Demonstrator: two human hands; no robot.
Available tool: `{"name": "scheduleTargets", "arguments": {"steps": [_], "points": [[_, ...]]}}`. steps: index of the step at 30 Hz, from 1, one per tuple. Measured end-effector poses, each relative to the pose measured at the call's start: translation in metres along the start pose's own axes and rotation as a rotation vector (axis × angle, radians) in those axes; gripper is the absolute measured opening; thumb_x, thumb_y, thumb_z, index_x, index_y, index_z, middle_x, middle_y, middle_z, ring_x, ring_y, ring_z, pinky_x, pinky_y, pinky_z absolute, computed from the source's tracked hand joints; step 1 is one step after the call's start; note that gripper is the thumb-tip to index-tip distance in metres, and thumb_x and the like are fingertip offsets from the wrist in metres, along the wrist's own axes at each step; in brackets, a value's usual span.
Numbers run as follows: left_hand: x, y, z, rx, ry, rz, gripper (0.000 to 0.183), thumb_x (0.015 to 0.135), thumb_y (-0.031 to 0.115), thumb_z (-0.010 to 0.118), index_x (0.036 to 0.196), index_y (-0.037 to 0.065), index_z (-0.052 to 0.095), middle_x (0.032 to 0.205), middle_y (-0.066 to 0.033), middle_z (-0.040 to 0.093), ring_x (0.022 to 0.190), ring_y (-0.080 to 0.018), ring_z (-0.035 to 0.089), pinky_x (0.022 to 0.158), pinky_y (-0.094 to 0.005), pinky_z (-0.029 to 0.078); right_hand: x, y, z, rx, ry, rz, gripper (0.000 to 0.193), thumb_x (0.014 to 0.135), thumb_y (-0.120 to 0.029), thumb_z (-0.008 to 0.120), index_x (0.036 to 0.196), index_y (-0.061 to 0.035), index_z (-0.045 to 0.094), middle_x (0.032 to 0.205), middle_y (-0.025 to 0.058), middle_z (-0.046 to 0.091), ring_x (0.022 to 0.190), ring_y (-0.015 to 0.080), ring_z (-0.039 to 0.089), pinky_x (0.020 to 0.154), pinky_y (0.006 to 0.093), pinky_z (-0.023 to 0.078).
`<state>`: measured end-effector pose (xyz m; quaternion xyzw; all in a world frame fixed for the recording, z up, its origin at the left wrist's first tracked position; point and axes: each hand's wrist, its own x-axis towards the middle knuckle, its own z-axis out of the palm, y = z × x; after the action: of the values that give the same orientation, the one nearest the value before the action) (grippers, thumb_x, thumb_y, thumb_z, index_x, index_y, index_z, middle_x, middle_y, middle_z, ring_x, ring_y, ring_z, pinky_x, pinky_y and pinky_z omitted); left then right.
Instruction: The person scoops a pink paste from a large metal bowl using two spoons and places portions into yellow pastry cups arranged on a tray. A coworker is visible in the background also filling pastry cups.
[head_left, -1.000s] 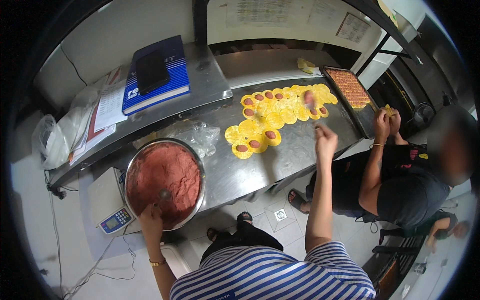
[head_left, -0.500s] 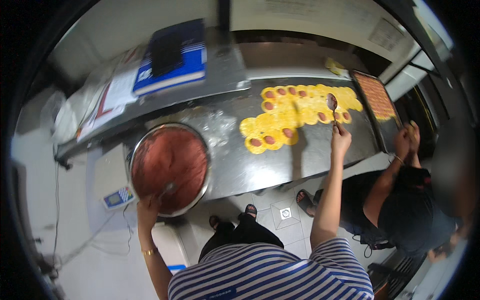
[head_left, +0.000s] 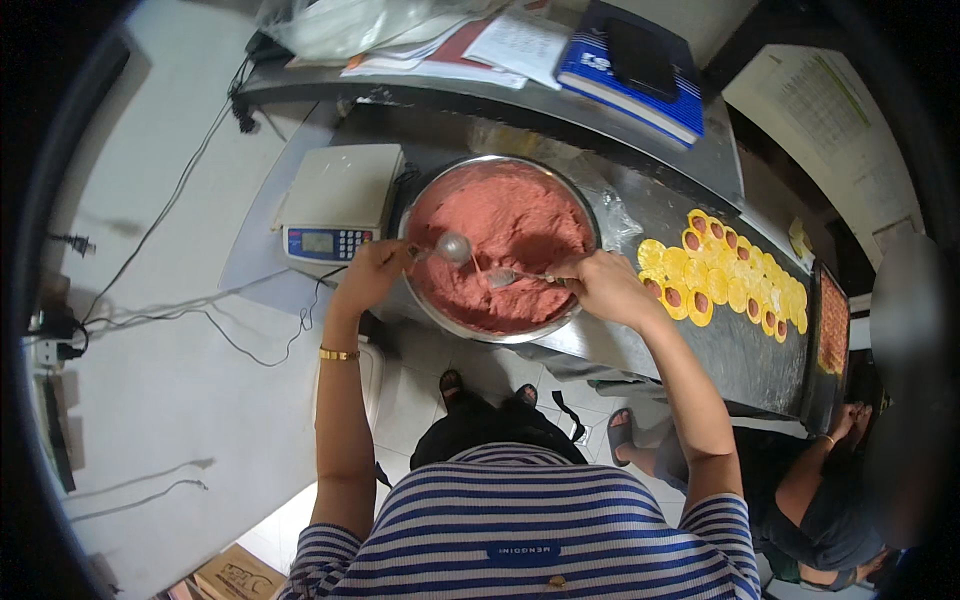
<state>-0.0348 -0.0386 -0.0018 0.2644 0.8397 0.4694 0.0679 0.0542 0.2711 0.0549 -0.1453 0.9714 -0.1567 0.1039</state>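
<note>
A round metal bowl holds a large mass of pink minced meat. Pinched in my left hand is a metal spoon, its rounded bowl over the meat's left part. My right hand is closed on a second spoon, whose tip rests against the meat just below and right of the first. A thin strand of meat stretches between the two spoons. To the right, overlapping yellow round wrappers lie in rows on the metal table, several with a dab of meat.
Left of the bowl stands a weighing scale with cables nearby. A shelf behind carries papers, a blue book and a dark phone. At the far right are a filled tray and another person's hands.
My view has turned left toward the bowl. My right hand has come from above the wrappers back to the meat, bringing its spoon beside the left one.
</note>
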Motion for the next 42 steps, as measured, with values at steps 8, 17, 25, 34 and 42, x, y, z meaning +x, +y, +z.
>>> {"name": "scheduleTargets", "arguments": {"steps": [8, 17, 25, 34, 42], "points": [[-0.008, -0.036, 0.03, 0.065, 0.273, -0.057, 0.023, 0.088, 0.016, 0.051, 0.076, -0.002, 0.059, 0.062, -0.0146, 0.055, 0.056, -0.0191, 0.052, 0.055, -0.0337, 0.042, 0.057, -0.05, 0.055, -0.619, 0.106, -0.291, 0.014, 0.074, -0.014, 0.053, 0.071, -0.0091, 0.067, 0.07, 0.0086, 0.063, 0.066, 0.021, 0.062, 0.057, 0.0337, 0.049], [-0.006, -0.037, 0.041, 0.01, 0.325, -0.221, 0.025, 0.088, 0.018, 0.05, 0.076, -0.002, 0.059, 0.064, -0.0174, 0.057, 0.056, -0.0245, 0.055, 0.056, -0.0345, 0.042, 0.044, -0.063, 0.061, -0.348, -0.267, -0.144, 0.021, 0.074, -0.017, 0.051, 0.08, -0.0069, 0.069, 0.079, 0.0136, 0.065, 0.082, 0.029, 0.063, 0.071, 0.0393, 0.05], [-0.004, -0.031, 0.03, 0.081, 0.208, -0.234, 0.03, 0.088, 0.022, 0.048, 0.075, -0.002, 0.061, 0.062, -0.0179, 0.057, 0.056, -0.0255, 0.056, 0.057, -0.0344, 0.042, 0.01, -0.004, 0.03, 0.517, -0.204, 0.215, 0.021, 0.074, -0.015, 0.057, 0.086, -0.0035, 0.07, 0.083, 0.0139, 0.067, 0.077, 0.0283, 0.063, 0.069, 0.0359, 0.047], [-0.003, 0.01, 0.038, -0.115, 0.111, -0.272, 0.025, 0.082, 0.017, 0.053, 0.072, -0.005, 0.056, 0.061, -0.0242, 0.05, 0.049, -0.0239, 0.043, 0.052, -0.0371, 0.039, -0.008, -0.046, 0.045, -0.13, 0.449, 0.119, 0.047, 0.067, -0.001, 0.058, 0.114, -0.0046, 0.06, 0.079, 0.0118, 0.061, 0.062, 0.0229, 0.06, 0.057, 0.033, 0.05], [0.0, 0.016, 0.04, -0.296, 0.196, -0.434, 0.03, 0.085, 0.021, 0.055, 0.067, -0.004, 0.053, 0.053, -0.0086, 0.043, 0.051, -0.0116, 0.036, 0.048, -0.0322, 0.033, -0.019, -0.063, 0.085, -0.327, 0.696, 0.116, 0.073, 0.059, -0.001, 0.059, 0.131, -0.0054, 0.045, 0.078, 0.0068, 0.049, 0.059, 0.0224, 0.056, 0.048, 0.0335, 0.049]]}}
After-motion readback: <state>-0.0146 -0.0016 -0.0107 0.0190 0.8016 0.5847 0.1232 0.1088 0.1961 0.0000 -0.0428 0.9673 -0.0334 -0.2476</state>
